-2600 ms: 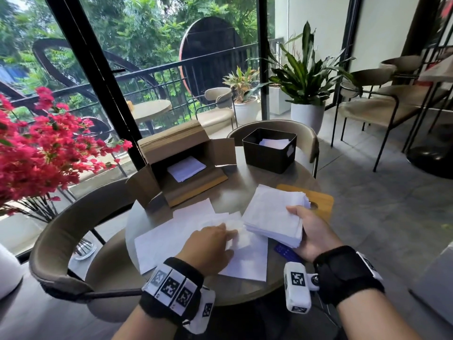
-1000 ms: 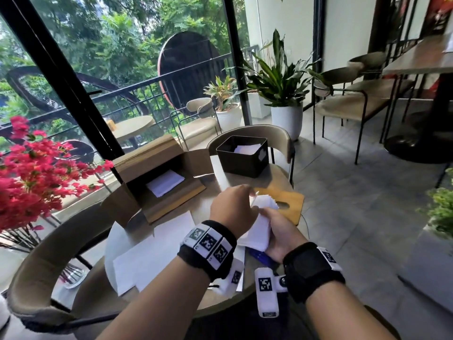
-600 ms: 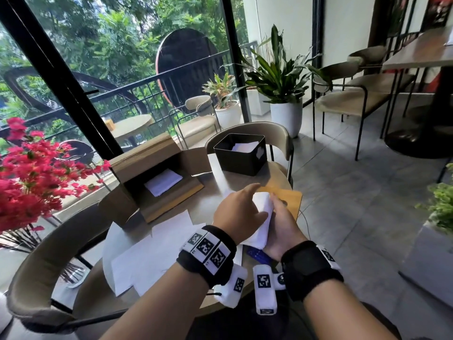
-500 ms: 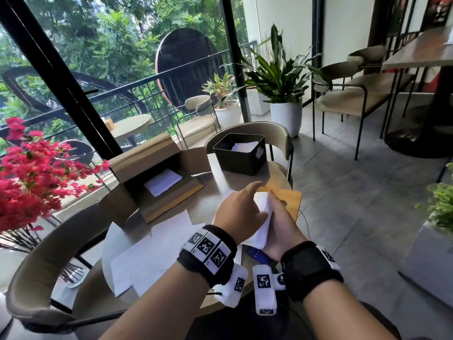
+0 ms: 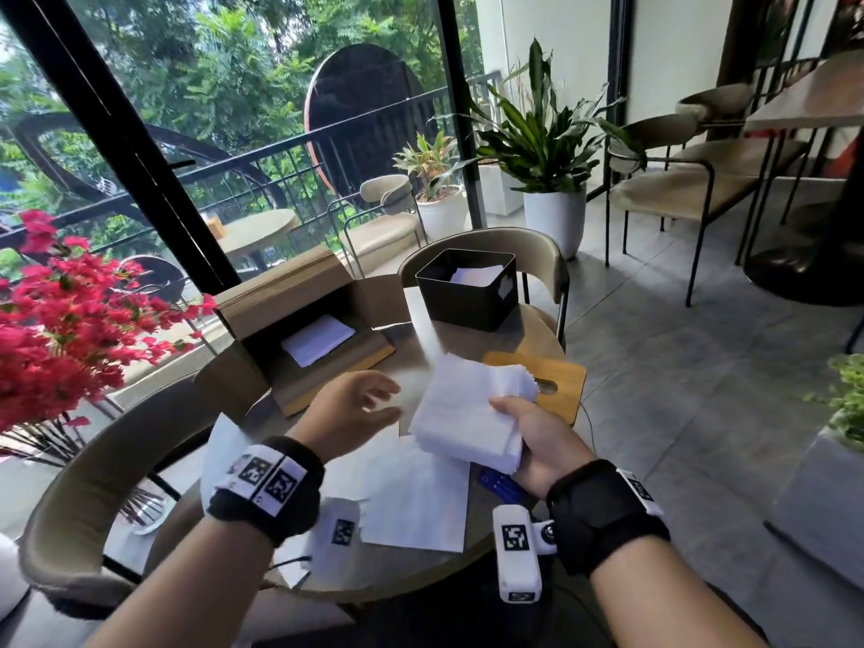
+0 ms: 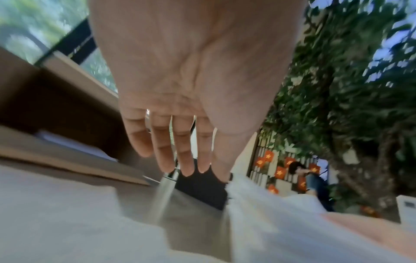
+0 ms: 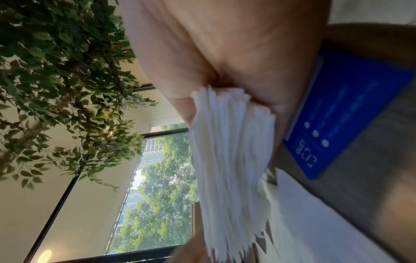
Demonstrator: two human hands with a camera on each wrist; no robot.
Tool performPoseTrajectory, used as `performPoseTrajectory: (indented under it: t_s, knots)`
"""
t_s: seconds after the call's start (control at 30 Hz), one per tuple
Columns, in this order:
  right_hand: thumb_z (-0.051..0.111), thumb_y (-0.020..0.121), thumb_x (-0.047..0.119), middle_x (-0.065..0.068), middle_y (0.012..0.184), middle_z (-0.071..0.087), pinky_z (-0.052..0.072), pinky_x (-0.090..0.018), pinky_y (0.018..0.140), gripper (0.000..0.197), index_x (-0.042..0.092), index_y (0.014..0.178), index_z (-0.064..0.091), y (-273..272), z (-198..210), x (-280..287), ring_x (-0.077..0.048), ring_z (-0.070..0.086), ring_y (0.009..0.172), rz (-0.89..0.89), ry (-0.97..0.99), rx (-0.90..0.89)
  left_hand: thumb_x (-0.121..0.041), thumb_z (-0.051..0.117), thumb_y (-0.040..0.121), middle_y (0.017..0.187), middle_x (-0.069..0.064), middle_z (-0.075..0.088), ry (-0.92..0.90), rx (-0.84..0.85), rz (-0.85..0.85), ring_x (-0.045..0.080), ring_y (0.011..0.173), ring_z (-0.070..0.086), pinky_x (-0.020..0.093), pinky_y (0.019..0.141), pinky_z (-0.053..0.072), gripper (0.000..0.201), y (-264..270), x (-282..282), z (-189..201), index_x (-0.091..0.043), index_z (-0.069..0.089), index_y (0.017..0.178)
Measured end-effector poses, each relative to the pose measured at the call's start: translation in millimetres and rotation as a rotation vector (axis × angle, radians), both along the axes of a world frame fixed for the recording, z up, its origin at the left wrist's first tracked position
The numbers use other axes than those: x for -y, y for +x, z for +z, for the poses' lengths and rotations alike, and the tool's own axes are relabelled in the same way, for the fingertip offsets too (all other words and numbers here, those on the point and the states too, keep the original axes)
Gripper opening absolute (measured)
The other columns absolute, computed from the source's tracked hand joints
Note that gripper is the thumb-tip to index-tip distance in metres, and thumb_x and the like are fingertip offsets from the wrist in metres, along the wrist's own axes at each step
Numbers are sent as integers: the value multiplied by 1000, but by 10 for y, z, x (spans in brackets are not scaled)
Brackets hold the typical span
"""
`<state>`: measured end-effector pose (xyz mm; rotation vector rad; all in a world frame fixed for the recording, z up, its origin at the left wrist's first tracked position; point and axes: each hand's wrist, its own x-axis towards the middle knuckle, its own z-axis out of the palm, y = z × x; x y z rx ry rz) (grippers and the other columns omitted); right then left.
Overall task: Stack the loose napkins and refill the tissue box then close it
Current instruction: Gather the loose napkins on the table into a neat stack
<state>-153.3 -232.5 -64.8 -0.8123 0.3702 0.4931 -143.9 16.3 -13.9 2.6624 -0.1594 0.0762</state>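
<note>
My right hand (image 5: 519,427) grips a thick stack of white napkins (image 5: 467,409) by its near corner, above the round table (image 5: 449,339); the right wrist view shows the stack's edge (image 7: 231,160) clamped between thumb and palm. My left hand (image 5: 360,404) hovers just left of the stack with straight, spread fingers (image 6: 166,142), holding nothing. Loose napkins (image 5: 411,488) lie flat on the table beneath both hands. The black tissue box (image 5: 467,292) stands open at the far edge with a few napkins inside. Its wooden lid (image 5: 556,381) lies flat behind the stack.
An open cardboard box (image 5: 299,329) with a napkin pack stands at the table's back left. A blue card (image 5: 498,484) lies under my right hand. Chairs (image 5: 537,254) ring the table, red flowers (image 5: 51,329) at left, potted plants (image 5: 547,147) beyond.
My left hand has come off the stack and moved left, fingers spread. The right hand has tipped the stack flatter and lifted it a little.
</note>
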Motion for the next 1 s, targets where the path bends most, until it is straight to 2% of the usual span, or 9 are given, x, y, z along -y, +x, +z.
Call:
performPoseTrajectory:
  t_s: [0.07,0.27,0.33,0.47,0.67,0.77,0.87,0.93,1.0]
  knots:
    - [64,101,12,-23,122,76,60,-46,86,28,1,127,63,-7,18,6,-37,73,108,-10,2,5,-66,71,66,103,-17,69,111,-97,5,6,93,65,33,86,56,46,9,-192,-56,-37,69,101]
    - [67,100,15,-21,119,77,60,-45,84,31,1,127,65,6,15,-21,-35,73,107,-53,-6,-5,-47,83,78,113,-17,60,256,-124,-205,2,102,54,1,77,34,47,-151,-103,-145,-33,66,120]
    - [65,100,16,-21,116,78,60,-45,83,28,0,124,66,-5,19,-25,-35,74,104,-62,-6,-8,-46,84,76,113,-14,58,264,-125,-268,5,102,52,4,81,34,48,-123,-45,-215,-33,65,118]
    - [62,102,15,-22,114,79,59,-45,78,26,1,124,65,-32,42,-16,-35,74,101,-64,-8,-4,-50,85,73,109,-10,53,327,-175,-298,13,103,49,28,86,42,44,-66,49,-308,-33,65,108]
    - [63,102,17,-22,119,77,59,-47,86,32,2,130,63,-4,13,-27,-37,73,109,-64,-7,-8,-42,84,74,103,-9,57,307,-231,-311,15,97,53,32,85,47,36,-19,81,-334,-31,57,93]
    - [63,101,18,-20,119,78,59,-48,92,36,4,134,62,5,-27,-27,-37,72,113,-69,-7,-9,-34,84,76,104,-8,64,226,-282,-301,15,95,60,31,87,52,35,-24,99,-339,-23,63,103]
    - [64,101,19,-19,119,78,58,-48,95,35,6,133,63,7,-43,-13,-37,73,113,-72,-13,-4,-26,80,80,97,-17,64,161,-300,-345,4,84,59,23,77,49,33,-24,83,-350,-28,66,109]
    - [63,101,19,-19,117,79,58,-48,94,32,5,130,64,7,-39,-5,-36,73,112,-74,-18,1,-22,76,83,80,-23,59,154,-311,-365,-3,72,53,17,67,41,23,-28,64,-329,-41,67,90]
    - [62,102,19,-19,117,79,58,-48,96,30,5,128,65,4,-36,-2,-36,73,111,-75,-20,5,-19,73,84,63,-21,53,128,-330,-354,0,62,48,19,61,36,35,-15,37,-277,-46,61,65]
